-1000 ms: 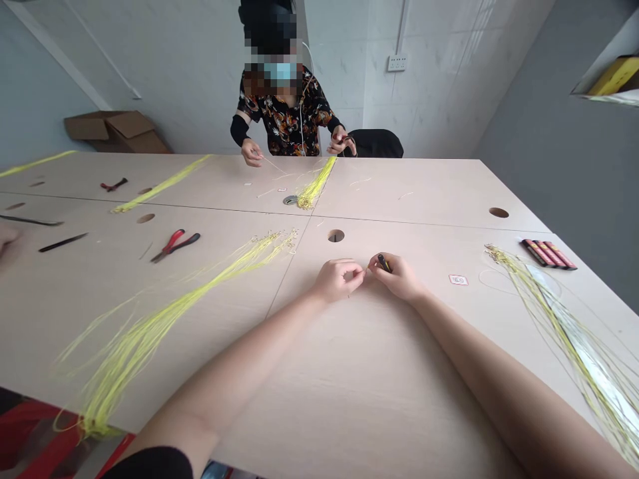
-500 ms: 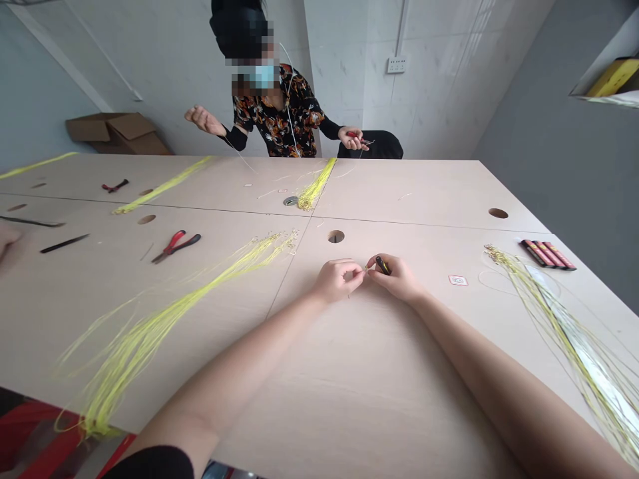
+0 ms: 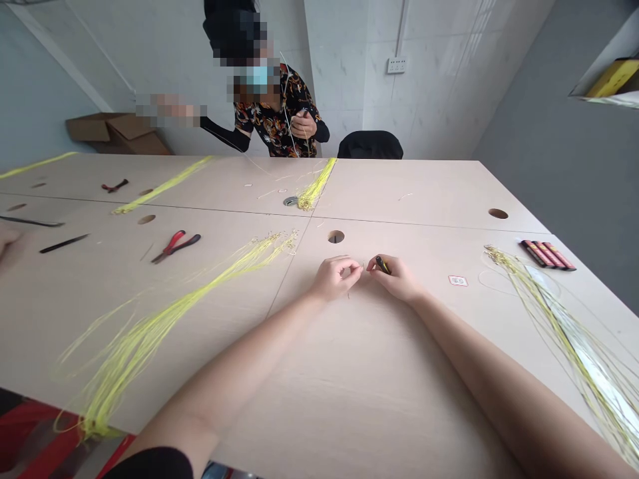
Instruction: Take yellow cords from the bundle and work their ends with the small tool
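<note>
My left hand [image 3: 337, 277] is closed in a pinch, thumb against forefinger, low over the table. Something tiny and thin shows at its fingertips, too small to name. Facing it across a narrow gap, my right hand [image 3: 394, 276] has its fingers curled round a short black tool [image 3: 383, 265] with a yellow stripe; the tool's kind does not show. The right thumb and forefinger also meet at their tips. To the left of my hands lies a long bundle of thin yellow lines [image 3: 200, 293], with small gold-coloured bits at its far end.
Red-and-black pliers [image 3: 174, 247] lie on the left. At the right are another bundle of yellow lines [image 3: 559, 319], several red-and-black sticks [image 3: 548, 255] and a small label [image 3: 458, 281]. A round hole [image 3: 336, 237] pierces the table. A masked co-worker [image 3: 274, 106] is across it.
My fingertips have drawn slightly apart. Across the table, the co-worker's one hand has swung outward and the other has come in to the chest; the red-handled tool no longer shows.
</note>
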`<state>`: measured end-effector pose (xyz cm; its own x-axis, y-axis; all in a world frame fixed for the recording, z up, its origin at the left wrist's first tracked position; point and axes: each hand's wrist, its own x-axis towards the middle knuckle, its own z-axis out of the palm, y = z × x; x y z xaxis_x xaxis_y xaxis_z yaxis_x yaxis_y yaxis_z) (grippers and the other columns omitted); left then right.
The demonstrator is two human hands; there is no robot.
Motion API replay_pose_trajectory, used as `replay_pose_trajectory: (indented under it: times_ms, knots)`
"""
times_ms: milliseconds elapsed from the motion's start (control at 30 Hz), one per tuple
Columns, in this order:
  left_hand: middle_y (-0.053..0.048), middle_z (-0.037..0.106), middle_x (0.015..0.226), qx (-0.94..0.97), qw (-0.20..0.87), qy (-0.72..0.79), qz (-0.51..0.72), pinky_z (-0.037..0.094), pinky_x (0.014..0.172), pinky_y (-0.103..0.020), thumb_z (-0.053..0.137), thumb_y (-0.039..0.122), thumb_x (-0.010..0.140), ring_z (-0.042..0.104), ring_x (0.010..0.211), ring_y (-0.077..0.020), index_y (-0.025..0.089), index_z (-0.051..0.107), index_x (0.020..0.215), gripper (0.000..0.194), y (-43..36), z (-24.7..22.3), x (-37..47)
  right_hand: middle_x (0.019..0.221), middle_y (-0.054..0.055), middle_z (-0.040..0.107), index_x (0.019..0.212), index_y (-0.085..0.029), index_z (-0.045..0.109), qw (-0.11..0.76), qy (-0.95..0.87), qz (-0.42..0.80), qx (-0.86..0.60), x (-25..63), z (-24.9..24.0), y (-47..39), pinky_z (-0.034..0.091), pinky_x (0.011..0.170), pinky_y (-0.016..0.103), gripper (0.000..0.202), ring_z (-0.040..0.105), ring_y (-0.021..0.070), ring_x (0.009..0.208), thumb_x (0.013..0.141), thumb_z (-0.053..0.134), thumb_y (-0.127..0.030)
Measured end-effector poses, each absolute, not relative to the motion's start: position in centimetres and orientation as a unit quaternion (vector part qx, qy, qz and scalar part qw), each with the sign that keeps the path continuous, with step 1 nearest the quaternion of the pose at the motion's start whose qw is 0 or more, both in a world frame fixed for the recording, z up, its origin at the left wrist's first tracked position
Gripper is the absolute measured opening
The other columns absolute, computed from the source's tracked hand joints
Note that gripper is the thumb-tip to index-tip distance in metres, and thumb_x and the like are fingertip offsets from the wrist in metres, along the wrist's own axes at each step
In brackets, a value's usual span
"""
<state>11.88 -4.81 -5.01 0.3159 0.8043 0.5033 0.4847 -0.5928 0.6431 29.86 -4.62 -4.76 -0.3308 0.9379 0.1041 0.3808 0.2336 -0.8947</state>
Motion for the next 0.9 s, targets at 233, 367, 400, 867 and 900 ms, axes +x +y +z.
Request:
replay_pose_trajectory:
  times_ms: [233,367,400,867,900]
  knots:
    - [0.003,0.054,0.058,0.784,0.191,0.411,0.423,0.032,0.053,-0.022,0.054,0.019,0.079,0.041,0.053,-0.0079,0.017,0.055,0.060,0.020,-4.8,-4.8,11.9,0.060,-0.004,0.043,0.077,-0.017,0.056,0.339,-0.717,0.404,-0.456,29.8,-4.7,-4.6,0.029,0.054,0.024,0.015,0.036,0.0099,0.055,0.073,0.046,-0.028]
    - [0.003,0.054,0.057,0.780,0.183,0.415,0.431,0.032,0.052,-0.022,0.053,0.022,0.080,0.040,0.053,-0.0080,0.017,0.055,0.060,0.021,-4.9,-4.7,11.9,0.058,-0.004,0.042,0.081,-0.018,0.057,0.344,-0.703,0.389,-0.486,29.6,-4.8,-4.8,0.028,0.054,0.024,0.017,0.036,0.0103,0.054,0.074,0.046,-0.029]
    - [0.003,0.054,0.057,0.778,0.183,0.416,0.434,0.032,0.052,-0.022,0.054,0.022,0.080,0.040,0.053,-0.0079,0.017,0.055,0.060,0.021,-4.9,-4.7,11.9,0.058,-0.005,0.042,0.083,-0.018,0.057,0.343,-0.698,0.386,-0.496,29.5,-4.8,-4.9,0.029,0.054,0.024,0.017,0.036,0.0105,0.054,0.074,0.047,-0.029]
    - [0.003,0.052,0.056,0.742,0.200,0.436,0.468,0.029,0.047,-0.023,0.056,0.027,0.080,0.036,0.049,-0.0073,0.016,0.054,0.059,0.023,-4.8,-4.4,12.0,0.066,-0.001,0.052,0.078,-0.023,0.039,0.552,-0.370,0.650,-0.368,28.4,-4.6,-5.4,0.045,0.055,0.027,0.048,0.053,0.0139,0.062,0.072,0.055,-0.068]
    - [0.003,0.052,0.056,0.744,0.199,0.434,0.467,0.029,0.047,-0.023,0.056,0.027,0.080,0.036,0.049,-0.0072,0.016,0.054,0.059,0.023,-4.7,-4.4,12.0,0.063,-0.002,0.050,0.077,-0.023,0.037,0.544,-0.369,0.662,-0.360,28.3,-4.6,-5.6,0.044,0.052,0.026,0.050,0.051,0.0130,0.058,0.070,0.055,-0.070]
